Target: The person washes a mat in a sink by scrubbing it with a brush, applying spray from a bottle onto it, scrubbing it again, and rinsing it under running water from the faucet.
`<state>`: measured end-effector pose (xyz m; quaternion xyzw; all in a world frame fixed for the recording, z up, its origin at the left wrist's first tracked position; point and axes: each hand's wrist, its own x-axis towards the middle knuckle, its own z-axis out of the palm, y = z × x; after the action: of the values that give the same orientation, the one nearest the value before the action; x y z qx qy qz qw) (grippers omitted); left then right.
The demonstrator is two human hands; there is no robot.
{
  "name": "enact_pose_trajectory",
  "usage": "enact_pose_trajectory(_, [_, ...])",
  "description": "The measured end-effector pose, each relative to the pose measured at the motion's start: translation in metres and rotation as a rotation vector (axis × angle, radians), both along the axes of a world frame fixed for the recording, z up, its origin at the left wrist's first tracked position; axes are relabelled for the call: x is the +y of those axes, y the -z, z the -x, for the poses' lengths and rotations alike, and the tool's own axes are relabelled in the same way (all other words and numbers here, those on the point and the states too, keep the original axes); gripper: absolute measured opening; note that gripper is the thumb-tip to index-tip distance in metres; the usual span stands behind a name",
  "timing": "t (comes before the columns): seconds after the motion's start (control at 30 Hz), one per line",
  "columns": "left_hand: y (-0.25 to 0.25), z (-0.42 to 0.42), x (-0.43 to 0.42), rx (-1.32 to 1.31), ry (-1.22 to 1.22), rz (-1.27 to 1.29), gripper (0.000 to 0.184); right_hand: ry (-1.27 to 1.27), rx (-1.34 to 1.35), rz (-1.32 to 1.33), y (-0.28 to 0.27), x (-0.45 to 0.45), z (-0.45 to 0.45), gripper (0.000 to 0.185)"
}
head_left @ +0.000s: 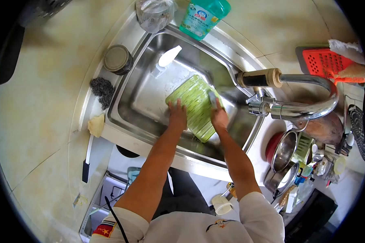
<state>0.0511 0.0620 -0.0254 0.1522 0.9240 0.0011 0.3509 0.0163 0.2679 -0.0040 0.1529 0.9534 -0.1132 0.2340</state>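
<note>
A green, streaked, wet board or mat (195, 106) lies tilted in the steel sink (144, 83). On its left edge rests my left hand (177, 114), fingers pressed onto the surface. My right hand (219, 115) is at the board's right side, its fingers closed round a small greyish tool (212, 97) that touches the board; the tool's exact shape is blurred. A white object (169, 56), perhaps a brush or scoop, sits in the upper left of the sink basin.
Around the rim stand a green bottle (202, 18), a lidded jar (117, 59), a dark scouring pad (102, 92) and a yellowish sponge (96, 125). The chrome faucet (308, 107) arches at the right, above metal bowls (284, 152) and a red grater-like tray (326, 62).
</note>
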Motion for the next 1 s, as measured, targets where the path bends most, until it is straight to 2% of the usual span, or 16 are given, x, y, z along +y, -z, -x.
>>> enact_pose_trajectory(0.1, [0.007,-0.002,0.003,0.037,0.025,-0.028,0.111,-0.304,0.198,0.145,0.034,-0.054,0.011,0.059])
enact_pose_trajectory(0.17, [0.010,-0.004,-0.005,0.029,0.004,-0.059,0.105,-0.462,0.115,0.208,0.022,-0.067,0.004,0.059])
enact_pose_trajectory(0.23, [0.003,-0.004,-0.012,0.015,-0.090,-0.104,0.094,-0.471,-0.007,0.143,0.027,-0.032,-0.005,0.060])
enact_pose_trajectory(0.3, [0.001,-0.008,-0.016,0.059,-0.218,-0.169,0.079,-0.243,-0.064,0.064,0.022,0.008,0.001,0.062])
enact_pose_trajectory(0.37, [0.020,-0.013,-0.011,0.080,-0.325,-0.144,0.063,-0.204,0.093,0.036,0.006,0.016,0.004,0.060])
enact_pose_trajectory(0.4, [0.046,-0.011,-0.007,0.075,-0.363,-0.080,0.055,-0.211,0.136,0.117,0.009,0.007,0.009,0.058])
enact_pose_trajectory(0.47, [0.039,-0.003,-0.007,-0.032,-0.390,-0.047,0.046,-0.209,0.147,0.331,0.032,-0.025,0.009,0.055])
enact_pose_trajectory(0.53, [-0.026,0.016,-0.037,-0.222,-0.361,-0.104,0.041,-0.354,0.275,0.494,0.063,-0.063,-0.012,0.053])
enact_pose_trajectory(0.57, [-0.014,0.010,-0.041,-0.081,-0.337,-0.123,0.036,-0.485,0.236,0.312,0.044,-0.080,-0.019,0.055])
enact_pose_trajectory(0.63, [0.013,-0.006,-0.048,0.201,-0.294,-0.165,0.029,-0.481,0.028,0.307,0.021,-0.065,-0.017,0.062])
enact_pose_trajectory(0.7, [0.017,0.001,-0.062,0.088,-0.280,-0.227,0.027,-0.306,-0.080,0.161,0.023,-0.021,-0.003,0.061])
enact_pose_trajectory(0.73, [0.014,0.005,-0.070,0.029,-0.282,-0.252,0.027,-0.279,0.023,0.162,0.015,-0.007,0.001,0.060])
enact_pose_trajectory(0.83, [-0.016,0.022,-0.081,0.172,-0.785,-0.538,0.023,-0.183,0.176,0.326,0.050,-0.002,0.002,0.059])
enact_pose_trajectory(0.9, [0.026,0.031,-0.089,0.295,-0.869,-0.501,0.022,-0.054,0.155,0.703,0.079,-0.032,-0.006,0.058])
enact_pose_trajectory(0.97, [0.050,0.033,-0.097,0.325,-0.954,-0.489,0.020,-0.219,-0.133,0.497,0.016,-0.093,-0.011,0.055])
enact_pose_trajectory(1.0, [0.053,0.036,-0.096,0.296,-0.993,-0.502,0.019,-0.261,0.014,0.574,0.039,-0.102,-0.024,0.054])
